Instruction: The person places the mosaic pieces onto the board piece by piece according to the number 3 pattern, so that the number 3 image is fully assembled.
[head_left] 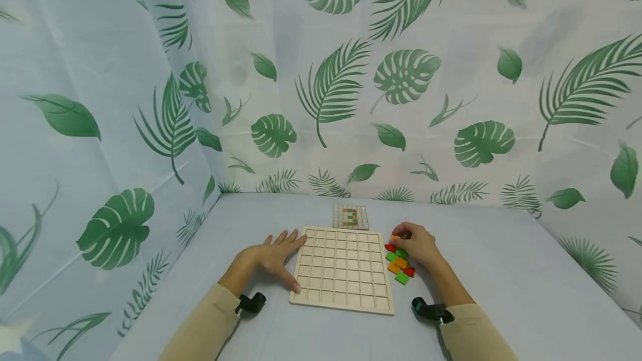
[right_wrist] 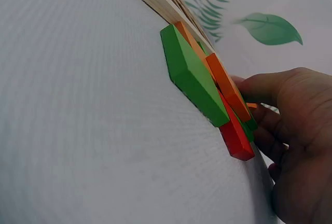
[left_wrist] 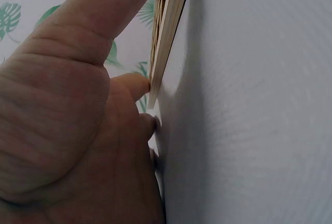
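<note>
"Pinching an orange tile (head_left: 394, 238) between thumb and fingertip, as far as can be seen, your right hand (head_left: 418, 244) is at the far end of the loose tiles (head_left: 399, 263), just to the right of the wooden grid board (head_left: 342, 308)."

"How sure is that grip?"

"Your fingers are curled in and the tile shows between them, but they hide part of it, so you can't judge its seating from here. The pieces beside it overlap: a red tile (head_left: 408, 272) and a green tile (head_left: 402, 278) at the near end are part of that jumble. Lifting at a slant could drag a neighbour along or topple one, and holding only an edge could let the tile twist loose."

"And your left hand (head_left: 275, 255)?"

"Spread wide and gripping nothing; your thumb and index finger touch the board's left edge. Press too hard sideways there and the board could slide into the tiles, because they lie so close on its other side."

"Anything farther out?"

"Your pattern card (head_left: 350, 216) lies on the counter (head_left: 281, 333) just beyond the board's far edge. Shove the board forward and you could knock the card askew. Behind it all hangs a leaf-print curtain (head_left: 281, 99)."
</note>
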